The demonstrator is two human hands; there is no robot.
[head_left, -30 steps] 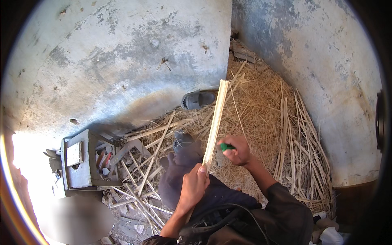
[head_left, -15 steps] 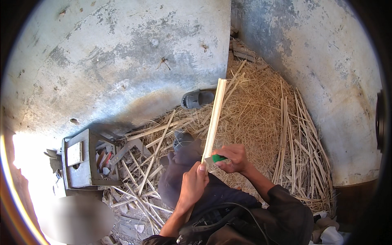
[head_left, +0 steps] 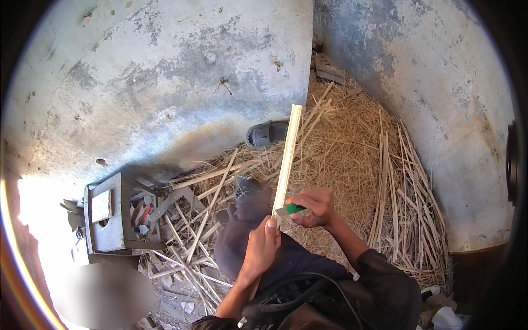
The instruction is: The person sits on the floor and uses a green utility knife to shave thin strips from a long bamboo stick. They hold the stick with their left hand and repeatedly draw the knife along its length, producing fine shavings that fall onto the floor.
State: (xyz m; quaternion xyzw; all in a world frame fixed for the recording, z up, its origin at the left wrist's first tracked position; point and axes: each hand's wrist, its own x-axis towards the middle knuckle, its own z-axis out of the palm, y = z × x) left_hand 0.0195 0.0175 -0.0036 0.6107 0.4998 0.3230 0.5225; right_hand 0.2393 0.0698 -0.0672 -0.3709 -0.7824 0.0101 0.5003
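Observation:
A pale split bamboo strip (head_left: 287,159) stands upward from my left hand (head_left: 262,246), which is closed round its lower end with the thumb on top. My right hand (head_left: 312,208) is closed on the green handle of a knife (head_left: 295,209). Its short flat blade points left and meets the strip just above my left thumb. Part of the handle is hidden under my right fingers. Below both hands lie my dark-clothed legs (head_left: 242,245).
A heap of shavings (head_left: 352,165) covers the floor ahead. Long strips (head_left: 410,214) lie at its right edge, more (head_left: 206,220) at left. A grey clog shoe (head_left: 267,133) sits by the wall (head_left: 181,82). At left stands a wooden box (head_left: 113,220) with tools inside.
Hardly anything differs. My right hand has turned slightly, and the knife blade sits a little higher against the strip. My left hand keeps its hold.

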